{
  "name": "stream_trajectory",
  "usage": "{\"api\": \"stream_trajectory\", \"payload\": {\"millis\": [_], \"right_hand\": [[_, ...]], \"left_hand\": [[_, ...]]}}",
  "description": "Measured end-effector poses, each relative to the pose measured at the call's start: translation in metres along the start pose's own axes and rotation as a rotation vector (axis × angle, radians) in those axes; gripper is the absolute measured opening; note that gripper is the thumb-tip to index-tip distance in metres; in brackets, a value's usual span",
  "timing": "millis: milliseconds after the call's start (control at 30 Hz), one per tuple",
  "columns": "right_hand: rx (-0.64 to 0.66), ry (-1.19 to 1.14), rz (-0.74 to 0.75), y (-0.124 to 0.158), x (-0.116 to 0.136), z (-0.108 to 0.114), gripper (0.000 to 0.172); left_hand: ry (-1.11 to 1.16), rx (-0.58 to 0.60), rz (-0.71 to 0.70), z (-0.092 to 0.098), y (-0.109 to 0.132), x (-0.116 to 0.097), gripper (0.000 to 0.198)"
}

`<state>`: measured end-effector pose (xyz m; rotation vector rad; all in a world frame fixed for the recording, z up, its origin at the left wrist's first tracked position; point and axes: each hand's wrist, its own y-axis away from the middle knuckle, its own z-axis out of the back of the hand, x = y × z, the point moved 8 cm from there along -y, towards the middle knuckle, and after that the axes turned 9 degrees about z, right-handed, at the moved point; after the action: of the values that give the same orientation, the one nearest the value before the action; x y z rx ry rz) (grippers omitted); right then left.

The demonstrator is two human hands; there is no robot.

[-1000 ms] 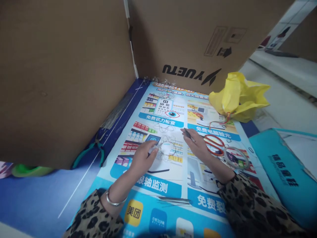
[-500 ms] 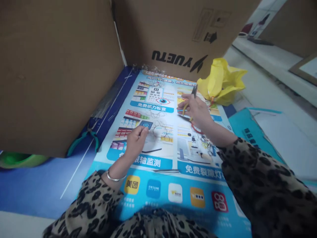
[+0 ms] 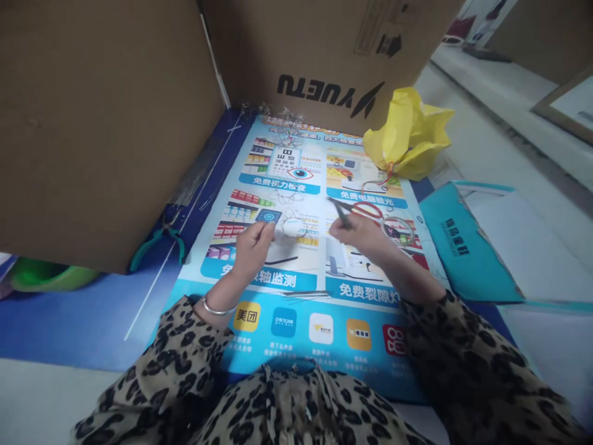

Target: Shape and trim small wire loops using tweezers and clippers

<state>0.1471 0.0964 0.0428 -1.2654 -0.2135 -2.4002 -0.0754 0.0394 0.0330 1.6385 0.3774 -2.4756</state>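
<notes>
My left hand (image 3: 254,247) is closed in a pinch at the left of the poster, over its lower left picture. A thin bent wire (image 3: 301,217) with a loop extends to the right from near those fingertips; its contact with them is hard to make out. My right hand (image 3: 364,236) is wrapped round a pair of pliers, whose dark jaws (image 3: 341,213) stick up out of the fist; its handles are hidden in the palm. Just beyond that hand, red-handled scissors (image 3: 368,212) lie on the poster, and a clear roll of tape (image 3: 399,231) rests beside it.
Beneath everything lies a printed poster (image 3: 319,247). Cardboard walls (image 3: 333,49) rise behind and at left. Around are teal-handled pliers (image 3: 157,244), straight wire pieces (image 3: 306,293), tangled wire (image 3: 290,117), a yellow paper shape (image 3: 407,133), a teal box (image 3: 467,241) and a green bowl (image 3: 50,275).
My right hand has come down and closed round the pliers, whose yellow handles showed before. It has drawn clear of the scissors. My left hand keeps its pinch.
</notes>
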Motion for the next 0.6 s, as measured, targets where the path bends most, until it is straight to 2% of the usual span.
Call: {"api": "stream_trajectory", "payload": {"millis": [67,167,233,367,467,600], "right_hand": [[0.191,0.285,0.107,0.013,0.006,-0.025,0.013],[0.278,0.368,0.209,0.029,0.013,-0.051,0.010],[0.380,0.539,0.373,0.040,0.023,-0.070,0.012],[0.377,0.824,0.546,0.051,0.031,-0.084,0.009],[0.281,0.968,0.702,0.055,0.041,-0.090,0.014],[0.181,1.045,0.793,0.052,0.048,-0.095,0.018]], "left_hand": [[0.078,-0.018,0.057,0.003,0.000,0.003,0.033],[0.132,-0.022,0.113,0.003,0.001,0.006,0.033],[0.141,-0.005,0.142,0.000,0.002,0.006,0.034],[0.139,0.106,0.170,-0.011,0.003,0.006,0.034],[0.144,0.142,0.181,-0.015,0.001,0.008,0.036],[0.182,0.146,0.233,-0.016,-0.002,0.013,0.036]]}}
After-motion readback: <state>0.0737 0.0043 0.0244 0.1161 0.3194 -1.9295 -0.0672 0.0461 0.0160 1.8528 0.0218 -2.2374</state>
